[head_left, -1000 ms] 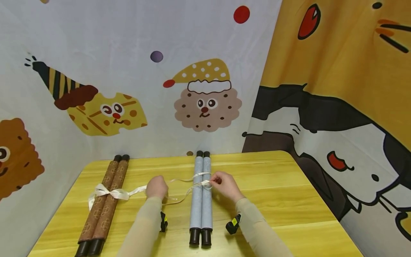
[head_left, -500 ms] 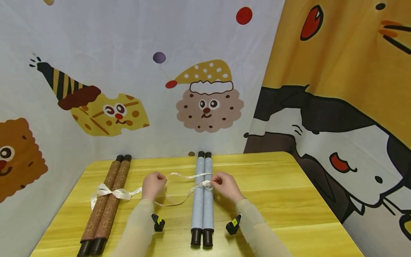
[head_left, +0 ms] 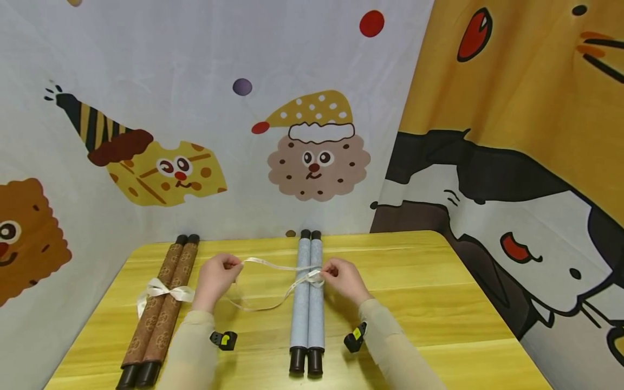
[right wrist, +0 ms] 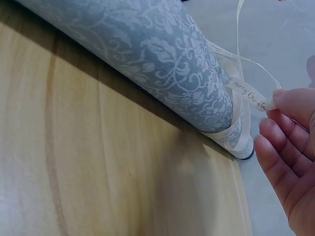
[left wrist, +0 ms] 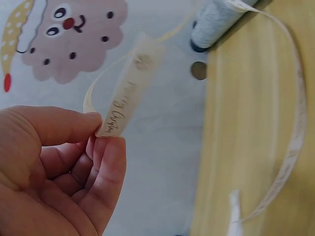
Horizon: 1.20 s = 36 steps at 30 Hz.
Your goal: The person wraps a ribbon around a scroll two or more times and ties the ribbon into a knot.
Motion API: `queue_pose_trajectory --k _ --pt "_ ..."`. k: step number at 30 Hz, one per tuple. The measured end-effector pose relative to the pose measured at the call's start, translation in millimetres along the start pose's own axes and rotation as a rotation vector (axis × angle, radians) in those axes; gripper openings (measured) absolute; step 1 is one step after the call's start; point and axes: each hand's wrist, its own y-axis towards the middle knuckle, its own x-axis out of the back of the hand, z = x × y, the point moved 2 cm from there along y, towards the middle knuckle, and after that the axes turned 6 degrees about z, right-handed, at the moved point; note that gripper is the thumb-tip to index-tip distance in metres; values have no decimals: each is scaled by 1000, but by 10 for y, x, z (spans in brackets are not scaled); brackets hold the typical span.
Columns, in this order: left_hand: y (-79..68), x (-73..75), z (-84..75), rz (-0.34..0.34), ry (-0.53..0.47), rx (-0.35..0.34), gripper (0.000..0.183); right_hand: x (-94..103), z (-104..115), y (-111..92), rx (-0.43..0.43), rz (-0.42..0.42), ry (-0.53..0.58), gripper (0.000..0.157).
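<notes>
Two light blue patterned scrolls (head_left: 308,319) with dark end knobs lie side by side mid-table. A narrow cream ribbon (head_left: 273,265) printed with lettering passes around them and trails left in a loop. My left hand (head_left: 214,279) pinches one stretch of that ribbon (left wrist: 135,81) between thumb and fingertip, left of the scrolls and raised off the table. At the scrolls' right side, my right hand (head_left: 347,280) pinches another part of the ribbon (right wrist: 248,93) between thumb and forefinger. In the right wrist view, ribbon bands wrap the blue scroll (right wrist: 162,54).
Two brown patterned scrolls (head_left: 161,319), tied with a white bow (head_left: 168,290), lie at the left of the yellow wooden table (head_left: 419,325). My left forearm is beside them. A cartoon-printed cloth (head_left: 195,108) hangs behind the table.
My left hand has moved left and slightly up from near the table, drawing the ribbon out from the blue scrolls. The right hand has stayed at the scrolls, still pinching ribbon.
</notes>
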Motion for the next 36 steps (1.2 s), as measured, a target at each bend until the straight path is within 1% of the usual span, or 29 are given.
queue_pose_trajectory --k 2,5,8,12,14,16,18,21,24,27,29,31,33,36 --pt "-39 64 -38 -19 -5 -19 13 12 -1 15 -2 -2 -4 10" --pt "-86 155 -88 -63 16 -54 13 30 -9 41 12 -6 -21 10" --pt "-117 230 -123 -111 62 -82 13 52 -7 64 20 -6 -37 11" --pt "-154 297 -156 -150 116 -104 12 81 14 100 27 4 -43 11" --pt "-179 307 -179 -157 151 -127 9 97 32 124 38 11 -52 11" --pt "-212 288 -221 -145 188 -176 6 111 49 156 53 29 -62 11" --pt "-258 235 -290 -88 214 -236 3 128 66 194 53 61 -65 12" --pt "-356 81 -444 49 205 -334 8 160 96 261 73 114 -64 12" --pt "-466 -140 -621 200 133 -420 12 202 132 327 112 162 -70 12" --pt "-557 -395 -779 299 39 -499 13 238 168 383 158 209 -78 11" --pt "-601 -577 -865 333 -23 -531 13 255 190 411 158 245 -79 11" --pt "-638 -763 -928 349 -71 -549 13 268 212 428 145 283 -80 11" --pt "-670 -945 -972 350 -103 -555 12 276 233 436 128 320 -89 11" --pt "-706 -1182 -1003 343 -123 -569 13 281 267 445 129 362 -107 10"
